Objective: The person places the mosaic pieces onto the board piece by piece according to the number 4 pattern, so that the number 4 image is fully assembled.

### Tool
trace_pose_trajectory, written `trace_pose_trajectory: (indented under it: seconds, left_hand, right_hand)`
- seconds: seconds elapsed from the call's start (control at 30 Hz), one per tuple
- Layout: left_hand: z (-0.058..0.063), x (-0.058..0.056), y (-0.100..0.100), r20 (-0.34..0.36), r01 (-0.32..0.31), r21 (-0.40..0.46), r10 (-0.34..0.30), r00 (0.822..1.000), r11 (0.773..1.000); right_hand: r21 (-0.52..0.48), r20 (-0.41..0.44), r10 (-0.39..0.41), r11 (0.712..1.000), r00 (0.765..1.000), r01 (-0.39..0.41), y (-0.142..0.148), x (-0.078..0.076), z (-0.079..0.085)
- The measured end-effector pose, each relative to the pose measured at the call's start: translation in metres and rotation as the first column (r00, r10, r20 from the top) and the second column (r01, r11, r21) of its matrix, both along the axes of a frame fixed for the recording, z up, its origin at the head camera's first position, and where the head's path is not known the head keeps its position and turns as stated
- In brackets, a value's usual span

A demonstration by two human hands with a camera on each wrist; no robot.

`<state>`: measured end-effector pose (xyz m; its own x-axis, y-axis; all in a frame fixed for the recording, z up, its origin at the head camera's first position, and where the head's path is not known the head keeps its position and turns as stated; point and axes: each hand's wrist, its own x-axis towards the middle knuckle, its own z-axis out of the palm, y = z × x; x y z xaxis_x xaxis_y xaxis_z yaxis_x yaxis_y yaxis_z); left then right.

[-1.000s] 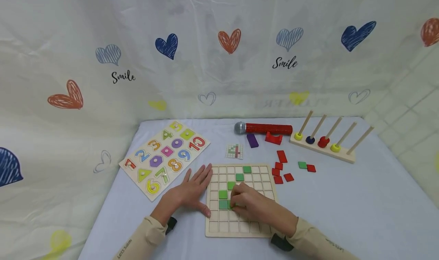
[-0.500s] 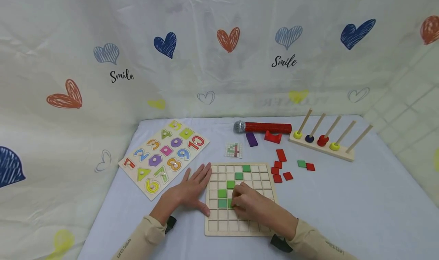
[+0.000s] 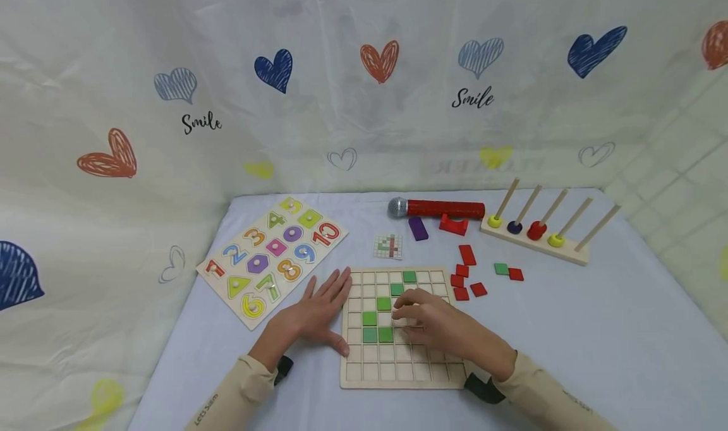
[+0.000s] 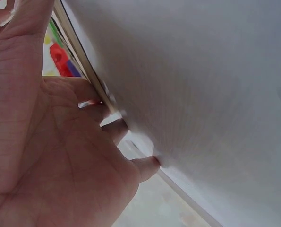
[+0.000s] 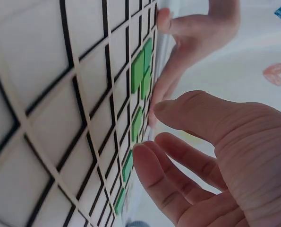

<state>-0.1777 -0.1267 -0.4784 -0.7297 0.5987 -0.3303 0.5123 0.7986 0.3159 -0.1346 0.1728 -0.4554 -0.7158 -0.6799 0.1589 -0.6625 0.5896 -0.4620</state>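
Observation:
A wooden grid board (image 3: 364, 371) lies flat in front of me, with several green square tiles (image 3: 385, 334) set in its cells, partly along a diagonal. My left hand (image 3: 318, 317) is spread along the board's left edge, its thumb and fingertips touching it. Over the middle of the board is my right hand (image 3: 438, 322), just right of the lower green tiles. In the right wrist view, its thumb (image 5: 192, 116) and fingers stand apart with nothing between them. Part of the grid is hidden beneath that hand.
Several red tiles (image 3: 462, 271) lie right of the board, with a green tile (image 3: 501, 268) farther right. Behind are a small pattern card (image 3: 388, 246), a purple block (image 3: 418, 229), a red microphone (image 3: 446, 208) and a peg stand (image 3: 534, 241). A number puzzle (image 3: 273, 260) lies left.
My right hand has let go of the lower green tile, which now lies fully visible in its cell. That hand has moved right and its fingers have spread. The left hand stays put.

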Motion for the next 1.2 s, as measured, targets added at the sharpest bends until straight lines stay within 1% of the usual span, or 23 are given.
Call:
trace_pose_trajectory:
  seconds: [0.17, 0.33, 0.43, 0.57, 0.63, 0.73, 0.87, 0.97, 1.07, 1.2]
  left_hand:
    - [0.0, -0.001, 0.0, 0.001, 0.001, 0.001, -0.001, 1.0, 1.0]
    - [0.0, -0.001, 0.0, -0.002, 0.004, -0.002, -0.004, 1.0, 1.0]
    - [0.0, -0.001, 0.001, 0.001, 0.002, -0.005, -0.002, 1.0, 1.0]
    - [0.0, -0.001, 0.001, 0.001, 0.003, -0.01, -0.003, 1.0, 1.0]
    - [0.0, -0.001, 0.0, 0.0, 0.004, -0.012, -0.004, 1.0, 1.0]
    - [0.0, -0.001, 0.0, 0.001, 0.006, -0.013, -0.006, 1.0, 1.0]
    - [0.0, -0.002, 0.0, -0.004, 0.007, -0.015, -0.007, 1.0, 1.0]
    - [-0.001, -0.002, 0.0, -0.006, 0.006, -0.013, -0.006, 1.0, 1.0]
    - [-0.001, -0.002, 0.0, -0.004, 0.005, -0.009, -0.005, 1.0, 1.0]
    - [-0.001, -0.001, 0.0, 0.0, 0.003, -0.004, -0.003, 1.0, 1.0]
  right_hand:
    - [-0.004, 0.011, -0.026, 1.0, 1.0, 0.026, 0.013, -0.007, 0.003]
    - [-0.03, 0.059, -0.068, 0.997, 0.996, 0.07, 0.028, -0.012, 0.005]
    - [-0.03, 0.071, -0.082, 0.996, 0.994, 0.085, 0.038, -0.014, 0.006]
    - [-0.032, 0.05, -0.103, 0.994, 0.993, 0.105, 0.05, -0.016, 0.007]
    - [-0.03, 0.055, -0.125, 0.991, 0.991, 0.127, 0.055, -0.016, 0.007]
    - [-0.006, 0.046, -0.15, 0.989, 0.988, 0.151, 0.063, -0.017, 0.008]
    - [0.039, -0.023, -0.181, 0.983, 0.983, 0.182, 0.075, -0.023, 0.011]
    - [0.065, -0.074, -0.22, 0.972, 0.973, 0.225, 0.087, -0.028, 0.013]
    - [0.075, -0.083, -0.251, 0.963, 0.964, 0.257, 0.099, -0.034, 0.015]
    - [0.083, -0.064, -0.276, 0.956, 0.959, 0.281, 0.115, -0.043, 0.013]
